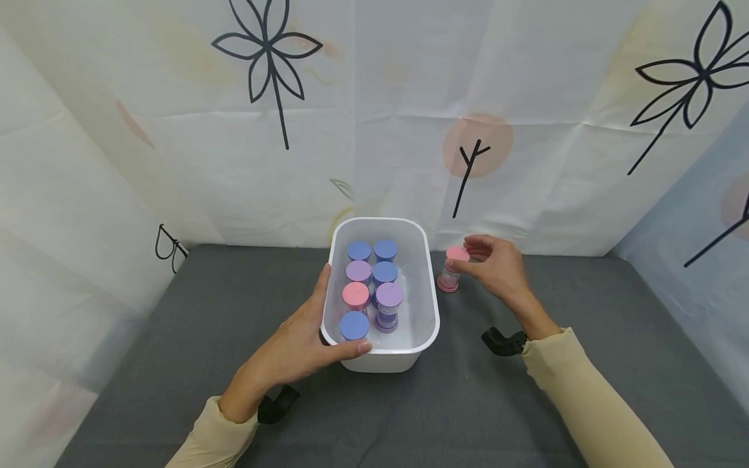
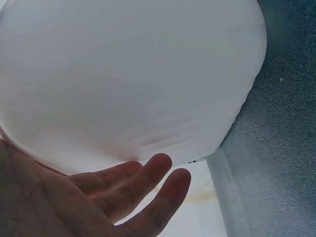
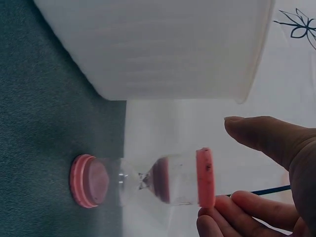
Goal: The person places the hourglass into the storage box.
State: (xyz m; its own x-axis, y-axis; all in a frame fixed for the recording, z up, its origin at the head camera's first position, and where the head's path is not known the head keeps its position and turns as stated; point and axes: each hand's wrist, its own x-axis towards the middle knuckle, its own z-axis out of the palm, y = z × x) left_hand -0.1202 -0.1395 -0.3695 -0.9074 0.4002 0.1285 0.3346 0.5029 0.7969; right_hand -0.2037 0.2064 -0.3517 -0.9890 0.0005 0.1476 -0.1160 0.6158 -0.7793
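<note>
A white plastic bin [image 1: 430,305] stands on the table, holding several small hourglasses with blue caps [image 1: 354,325], purple caps [image 1: 389,295] and a pink cap [image 1: 355,296]. My left hand [image 1: 298,338] holds the bin at its near left corner, thumb over the front rim and fingers along the outer wall. Just right of the bin, a pink sand hourglass [image 3: 160,180] stands upright on the table. Beside its top is my right hand [image 1: 494,266], fingertips at the far edge of the pink cap. In the right wrist view the thumb [image 3: 261,138] stands apart from the cap.
Dark grey cloth [image 1: 222,312] covers the table. Behind it hangs a pale curtain [image 1: 398,156] with printed flowers and twigs, close to the bin's far end. More curtain closes off both sides. A black wrist strap [image 1: 503,341] sits below each hand.
</note>
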